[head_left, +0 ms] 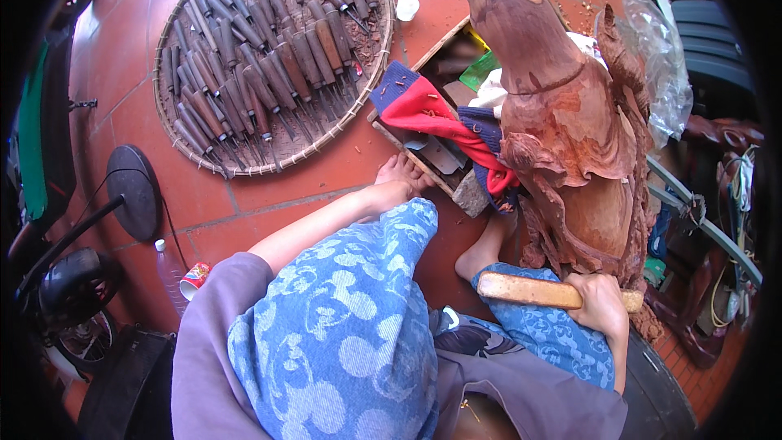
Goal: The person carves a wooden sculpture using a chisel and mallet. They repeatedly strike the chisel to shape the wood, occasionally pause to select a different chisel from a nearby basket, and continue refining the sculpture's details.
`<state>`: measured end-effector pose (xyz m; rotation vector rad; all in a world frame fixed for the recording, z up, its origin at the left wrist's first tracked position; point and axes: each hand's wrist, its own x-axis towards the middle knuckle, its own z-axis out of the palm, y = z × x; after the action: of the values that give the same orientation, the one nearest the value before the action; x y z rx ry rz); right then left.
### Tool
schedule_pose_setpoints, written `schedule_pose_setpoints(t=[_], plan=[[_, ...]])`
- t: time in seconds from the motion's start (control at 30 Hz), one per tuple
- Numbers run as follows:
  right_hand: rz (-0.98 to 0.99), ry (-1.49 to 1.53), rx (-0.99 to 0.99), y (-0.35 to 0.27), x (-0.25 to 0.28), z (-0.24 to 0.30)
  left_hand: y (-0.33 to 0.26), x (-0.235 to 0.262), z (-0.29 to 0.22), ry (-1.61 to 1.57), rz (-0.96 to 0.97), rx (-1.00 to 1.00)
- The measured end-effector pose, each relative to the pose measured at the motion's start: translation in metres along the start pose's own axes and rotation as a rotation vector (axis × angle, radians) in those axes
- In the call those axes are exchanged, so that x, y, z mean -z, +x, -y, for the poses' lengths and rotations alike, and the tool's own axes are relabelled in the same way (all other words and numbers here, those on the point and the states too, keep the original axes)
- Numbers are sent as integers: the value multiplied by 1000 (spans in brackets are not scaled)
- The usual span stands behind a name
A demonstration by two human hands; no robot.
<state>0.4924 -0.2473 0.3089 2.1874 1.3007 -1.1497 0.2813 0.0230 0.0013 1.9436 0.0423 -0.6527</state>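
Observation:
My right hand (601,308) grips a pale wooden mallet (521,289), held level against the foot of a tall reddish carved wood sculpture (562,130). My left hand (399,178) reaches forward with bare fingers apart, resting on the near edge of a low wooden box (430,47). A red and blue cloth (423,106) is draped over that box, just beyond the fingers. My knee in blue patterned trousers fills the middle of the view, and a bare foot (489,248) rests beside the sculpture's base.
A round woven tray (163,106) holds several wood-handled chisels (261,57) on the red tile floor at upper left. A black fan base (134,191) and a plastic bottle (169,273) sit at left. A clear plastic bag (660,57) lies behind the sculpture.

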Motion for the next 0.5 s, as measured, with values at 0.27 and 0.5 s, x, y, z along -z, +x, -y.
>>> schedule_pose_setpoints(t=[0.27,0.5], plan=[[-3,-20,-11,-3,-6,-5,8,13,-6,303,125,-13],[-9,-14,-3,-2,-5,-5,63,-78,57,740,-606,-2]])
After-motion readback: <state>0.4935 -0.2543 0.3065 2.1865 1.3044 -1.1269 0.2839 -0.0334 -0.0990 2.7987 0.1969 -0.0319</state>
